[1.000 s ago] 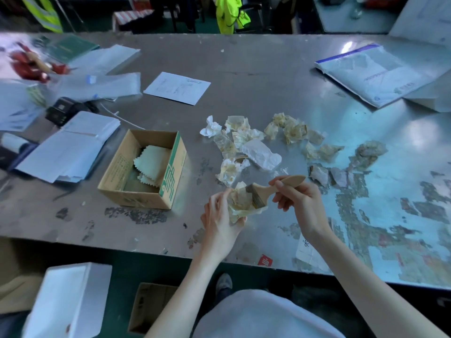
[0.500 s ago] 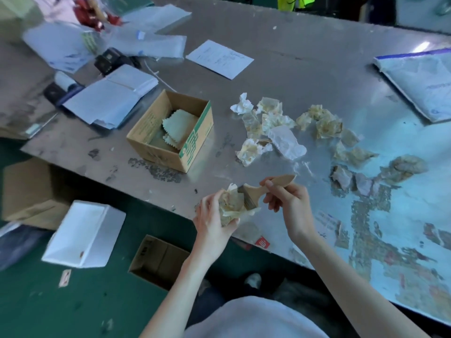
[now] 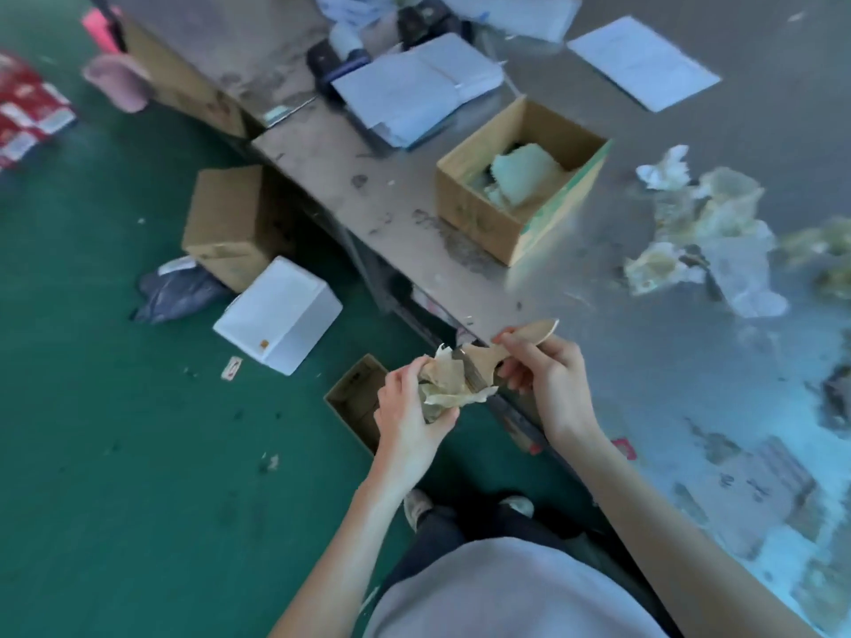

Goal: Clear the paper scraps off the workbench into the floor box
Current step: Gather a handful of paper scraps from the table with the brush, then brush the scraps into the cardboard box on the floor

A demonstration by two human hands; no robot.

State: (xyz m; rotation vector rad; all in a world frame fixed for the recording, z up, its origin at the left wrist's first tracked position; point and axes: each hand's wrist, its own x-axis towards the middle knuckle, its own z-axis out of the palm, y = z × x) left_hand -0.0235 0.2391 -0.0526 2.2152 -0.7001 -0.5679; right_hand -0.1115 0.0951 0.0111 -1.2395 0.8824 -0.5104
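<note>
Hands: two, both bare, at lower centre of the frame, just past the near edge of the workbench (image 3: pixel 644 370).
Left hand (image 3: pixel 410 416): fingers curled shut around one crumpled wad of paper scraps (image 3: pixel 444 384), held in the air over the green floor (image 3: pixel 138 453).
Right hand (image 3: pixel 548 384): fingers closed on the wooden handle of one brush (image 3: pixel 502 352); the brush's bristle end presses against the wad.
Floor box (image 3: pixel 357 398): one open cardboard box on the floor at centre frame, directly beneath and behind the left hand, which covers its right part; whether anything lies inside cannot be told.
Scraps left on the bench (image 3: pixel 700 232): one loose, blurred cluster at the right of the frame, white and yellowish pieces touching and overlapping; an exact count cannot be made.
Bench carton (image 3: pixel 506 209): one open cardboard box with a green stripe, upper centre, standing on the bench with pale sheets inside, well apart from the hands.
Papers: one stack of white sheets (image 3: pixel 414 89) at upper centre and one single sheet (image 3: pixel 644 62) at upper right.
Other floor items: one closed brown carton (image 3: pixel 230 223) at left centre, touching the bench's side; one white foam box (image 3: pixel 281 315) just beside it; one dark bag (image 3: pixel 179 292) to their left.
Person: grey shirt at bottom centre, two shoes (image 3: pixel 416 506) visible below the left forearm.
</note>
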